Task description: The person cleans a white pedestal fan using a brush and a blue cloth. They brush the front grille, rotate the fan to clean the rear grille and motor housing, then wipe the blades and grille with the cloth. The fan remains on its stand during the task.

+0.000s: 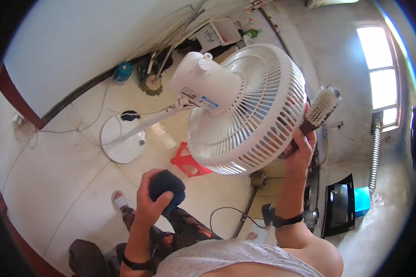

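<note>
A white pedestal fan [249, 107] stands before me, its head tilted and its cage turned away to the right; its round base [123, 138] rests on the tiled floor. My left hand [156, 197], below and left of the cage, holds a dark blue bristly or fluffy cleaning pad [167, 189]. At the cage's right rim, my right hand [300, 149] grips a brush [320, 109] by its dark handle, pale bristles up. Some of the right fingers are hidden behind the cage, so whether they touch it is hard to tell.
Behind the fan's cage is a red plastic stool [189, 162]. A power cord [79, 128] crosses the floor at left. Along the wall are a blue-green container [123, 72], a broom [152, 85] and a white basket [225, 31]. A range hood [339, 204] is at right.
</note>
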The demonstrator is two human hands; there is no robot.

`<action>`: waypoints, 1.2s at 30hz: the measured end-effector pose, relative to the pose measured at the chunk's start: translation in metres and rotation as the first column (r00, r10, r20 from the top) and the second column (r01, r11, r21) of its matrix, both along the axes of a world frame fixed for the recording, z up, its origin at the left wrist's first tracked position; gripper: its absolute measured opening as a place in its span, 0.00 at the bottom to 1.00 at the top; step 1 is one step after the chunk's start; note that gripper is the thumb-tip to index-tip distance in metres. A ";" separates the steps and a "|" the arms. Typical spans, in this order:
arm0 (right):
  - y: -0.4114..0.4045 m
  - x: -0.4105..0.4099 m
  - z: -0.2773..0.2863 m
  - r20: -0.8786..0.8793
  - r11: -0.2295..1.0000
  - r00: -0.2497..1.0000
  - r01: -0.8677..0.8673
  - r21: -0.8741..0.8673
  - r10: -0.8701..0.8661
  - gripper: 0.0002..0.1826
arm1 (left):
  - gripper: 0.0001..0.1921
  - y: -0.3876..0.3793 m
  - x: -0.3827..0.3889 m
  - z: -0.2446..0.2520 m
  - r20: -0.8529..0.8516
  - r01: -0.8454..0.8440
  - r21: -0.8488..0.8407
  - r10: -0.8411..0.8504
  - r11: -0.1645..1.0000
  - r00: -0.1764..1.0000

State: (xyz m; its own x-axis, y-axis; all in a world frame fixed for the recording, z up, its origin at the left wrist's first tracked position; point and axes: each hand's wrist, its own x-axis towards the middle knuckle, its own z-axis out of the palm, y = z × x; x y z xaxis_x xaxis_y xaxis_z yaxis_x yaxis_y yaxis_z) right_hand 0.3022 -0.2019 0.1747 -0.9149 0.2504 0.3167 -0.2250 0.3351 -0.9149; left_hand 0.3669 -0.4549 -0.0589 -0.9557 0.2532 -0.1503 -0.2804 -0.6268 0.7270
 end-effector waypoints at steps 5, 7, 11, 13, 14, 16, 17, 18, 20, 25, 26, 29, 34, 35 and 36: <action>-0.006 -0.001 -0.002 -0.009 1.000 1.000 -0.004 -0.005 0.004 0.32 | 0.20 -0.001 0.007 -0.003 -0.045 0.050 -0.020 -0.051 0.999 0.998; -0.005 0.000 -0.002 -0.036 1.000 0.999 0.000 0.010 0.001 0.30 | 0.17 0.000 0.012 -0.008 -0.041 0.072 -0.003 -0.072 0.997 0.997; -0.001 0.001 -0.002 -0.032 0.998 0.997 -0.068 0.014 0.068 0.29 | 0.14 0.005 0.020 -0.014 -0.028 0.075 0.016 -0.074 0.997 0.997; 0.002 0.002 -0.002 -0.025 0.998 0.997 -0.067 -0.007 0.066 0.29 | 0.15 0.005 0.021 -0.017 -0.054 0.064 -0.031 -0.066 0.997 0.996; 0.003 0.002 -0.002 -0.015 0.998 0.998 -0.063 -0.006 0.063 0.29 | 0.15 0.005 0.022 -0.018 -0.051 0.063 -0.031 -0.064 0.998 0.997; 0.004 0.002 -0.001 -0.009 0.998 0.999 -0.053 -0.025 0.052 0.29 | 0.16 0.003 0.024 -0.021 -0.038 0.076 -0.016 -0.077 0.997 0.996; 0.005 0.002 -0.001 0.005 0.999 0.999 -0.048 -0.012 0.048 0.28 | 0.16 0.001 0.025 -0.023 -0.030 0.087 -0.007 -0.088 0.996 0.996; 0.005 0.003 -0.001 0.022 0.999 0.999 -0.047 0.001 0.047 0.28 | 0.16 0.000 0.026 -0.024 -0.029 0.084 -0.033 -0.085 0.996 0.996; 0.006 0.004 0.000 0.011 0.992 0.992 -0.122 -0.021 0.123 0.26 | 0.16 0.000 0.028 -0.027 -0.022 0.070 -0.089 -0.072 0.994 0.997; 0.009 0.007 0.000 0.034 0.996 0.995 -0.092 -0.016 0.092 0.25 | 0.18 0.009 0.024 -0.033 0.160 -0.104 -0.007 0.104 0.995 0.982; 0.010 0.006 0.000 0.038 0.996 0.995 -0.094 -0.009 0.094 0.25 | 0.19 0.011 0.022 -0.035 0.222 -0.139 0.012 0.133 0.990 0.966; 0.011 0.006 0.000 0.038 1.000 0.999 -0.031 0.001 0.031 0.25 | 0.22 0.015 0.017 -0.042 0.292 -0.171 0.170 0.116 0.971 0.949; 0.009 0.022 0.004 -0.033 0.997 0.996 -0.077 0.018 0.078 0.18 | 0.15 0.016 0.021 -0.054 0.246 0.034 0.123 -0.063 0.992 0.967; 0.009 0.029 0.006 -0.010 0.975 0.975 -0.221 -0.003 0.221 0.19 | 0.15 0.016 0.022 -0.055 0.217 0.050 0.049 -0.060 0.998 0.974; 0.009 0.038 0.009 0.032 0.930 0.930 -0.366 -0.027 0.366 0.21 | 0.14 0.016 0.023 -0.056 0.217 0.092 -0.043 -0.081 0.995 0.973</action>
